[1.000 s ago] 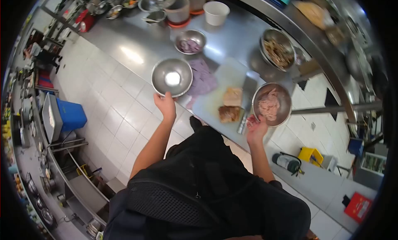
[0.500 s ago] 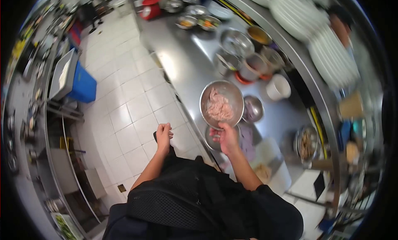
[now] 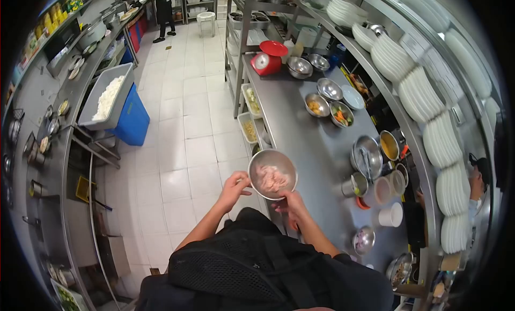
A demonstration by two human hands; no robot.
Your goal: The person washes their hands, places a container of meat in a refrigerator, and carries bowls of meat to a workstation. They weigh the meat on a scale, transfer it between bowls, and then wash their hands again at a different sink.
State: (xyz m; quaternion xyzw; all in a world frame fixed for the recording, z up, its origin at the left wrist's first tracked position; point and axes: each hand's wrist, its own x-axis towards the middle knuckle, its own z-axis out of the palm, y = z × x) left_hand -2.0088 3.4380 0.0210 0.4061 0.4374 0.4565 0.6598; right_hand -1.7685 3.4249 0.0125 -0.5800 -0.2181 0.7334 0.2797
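We hold a steel bowl (image 3: pixel 272 174) of pale raw meat (image 3: pixel 272 178) in front of our chest, over the near edge of the long steel bench (image 3: pixel 300 134) and partly over the white tiled floor (image 3: pixel 182 150). Our right hand (image 3: pixel 287 205) comes up from below, forearm angled up and inward, and grips the bowl's near rim, thumb over the edge and fingers under the base as far as we can tell. Our left hand (image 3: pixel 234 186) reaches in from the other side, elbow bent and forearm rising from our dark shirt; its fingers curl against the bowl's left rim, touching and steadying it. Both hands are closed on the bowl, which sits roughly level.

Farther along the bench stand a red kitchen scale (image 3: pixel 268 57), several small steel bowls, one with chopped vegetables (image 3: pixel 341 115), and a steel pot (image 3: pixel 367 156) beside a container of yellow sauce (image 3: pixel 389 145). A white cup (image 3: pixel 390 215) stands near our right side. Stacks of white plates (image 3: pixel 418 96) fill the shelf above the bench. Across the aisle, a grey tray of white rice (image 3: pixel 106 96) rests on a blue bin (image 3: pixel 132 120). Another person (image 3: pixel 163 13) stands at the far end of the aisle.
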